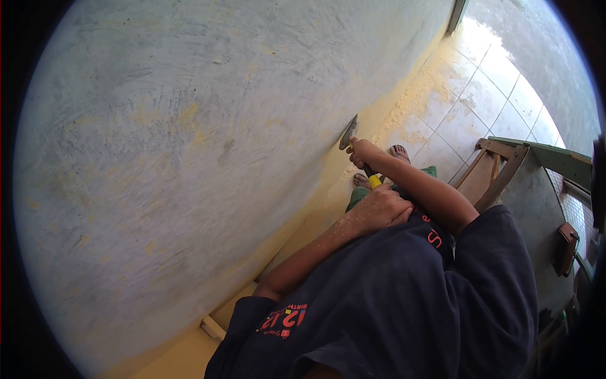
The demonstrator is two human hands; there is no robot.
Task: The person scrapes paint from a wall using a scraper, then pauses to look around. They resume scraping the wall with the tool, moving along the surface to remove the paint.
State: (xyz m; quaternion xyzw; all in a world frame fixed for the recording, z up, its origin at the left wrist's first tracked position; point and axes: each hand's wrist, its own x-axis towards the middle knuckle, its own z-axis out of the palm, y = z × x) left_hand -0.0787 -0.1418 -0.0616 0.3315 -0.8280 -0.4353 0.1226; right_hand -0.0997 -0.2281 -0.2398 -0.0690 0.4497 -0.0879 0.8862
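A scraper [348, 134] with a flat metal blade and a black-and-yellow handle is held up against the painted wall [189, 158]. My right hand [366, 153] wraps round its handle just behind the blade. Lower down, at the yellow end of the handle, my left hand [382, 208] is closed, its fingers curled in against my dark shirt [391, 297]. Pale flakes speckle the back of that hand and the forearm. The blade's edge lies along the boundary between the grey, scraped surface and a yellow strip at the wall's foot.
Yellow flakes are scattered over the white floor tiles [492, 95] along the wall. My bare feet [399, 152] stand close to its base. On the right is wooden furniture [505, 164] with a green edge and mesh, and a brown object [566, 248] on its side.
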